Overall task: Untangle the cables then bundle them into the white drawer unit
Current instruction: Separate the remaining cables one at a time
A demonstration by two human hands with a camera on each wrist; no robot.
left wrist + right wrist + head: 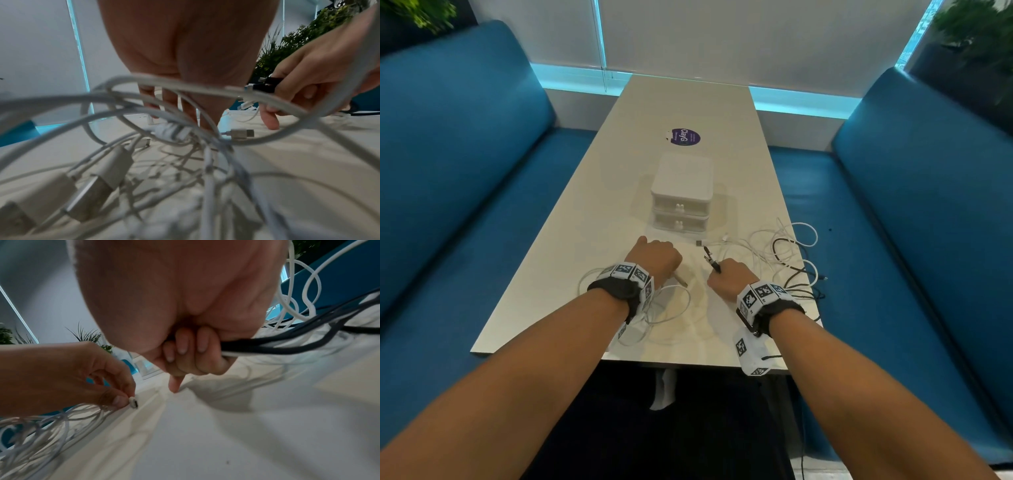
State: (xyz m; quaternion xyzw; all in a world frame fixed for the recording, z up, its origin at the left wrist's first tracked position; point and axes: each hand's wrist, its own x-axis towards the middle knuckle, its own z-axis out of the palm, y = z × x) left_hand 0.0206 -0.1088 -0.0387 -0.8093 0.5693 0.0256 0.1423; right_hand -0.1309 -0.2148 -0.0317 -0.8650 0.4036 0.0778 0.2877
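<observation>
The white drawer unit [683, 192] stands mid-table with both drawers closed. My left hand [654, 255] hovers just in front of it and pinches the plug of a white cable [133, 402] between thumb and finger; that cable's loops [674, 308] lie under my left wrist. To the right, my right hand [726, 274] has its fingers [193, 353] curled round a black cable [287, 344], whose dark plugs [709, 257] stick out past the fist. A tangle of white and black cables [787, 253] sprawls at the right table edge.
The long pale table [688, 102] runs away from me, with a round purple sticker [683, 137] beyond the drawers. Blue benches [465, 171] flank both sides. Cable loops hang over the table's right edge [815, 274].
</observation>
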